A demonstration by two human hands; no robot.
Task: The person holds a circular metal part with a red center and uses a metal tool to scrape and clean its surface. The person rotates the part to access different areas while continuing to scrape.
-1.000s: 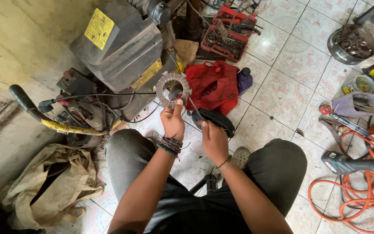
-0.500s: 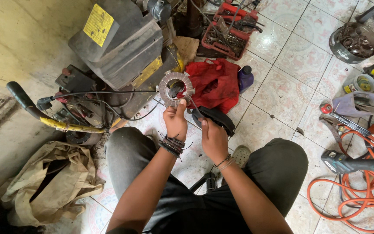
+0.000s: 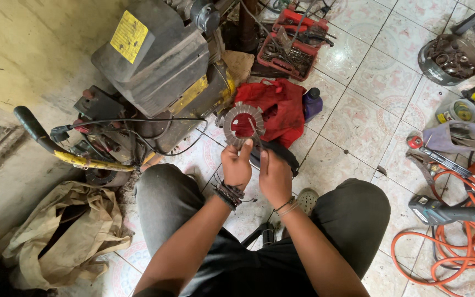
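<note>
My left hand (image 3: 237,165) holds up a round grey metal ring with slotted teeth (image 3: 243,125) by its lower edge, above my knees. My right hand (image 3: 274,175) is right beside it, gripping a thin tool whose tip (image 3: 253,130) pokes into the ring's open middle. A dark handle-like part (image 3: 281,151) sticks out behind my right hand. Bracelets sit on both wrists. A red cloth (image 3: 273,109) lies on the tiles just behind the ring.
A grey and yellow motor unit (image 3: 160,66) with cables and a yellow-black handle (image 3: 56,146) stands at the left. A red tray of sockets (image 3: 290,47) lies behind. A beige bag (image 3: 61,234) is at my left; orange hose (image 3: 457,242), power tool (image 3: 446,212) and containers at right.
The toothed ring and both hands have stayed close together; my right hand has shifted in towards the left hand, bringing the thin tool into the ring's middle.
</note>
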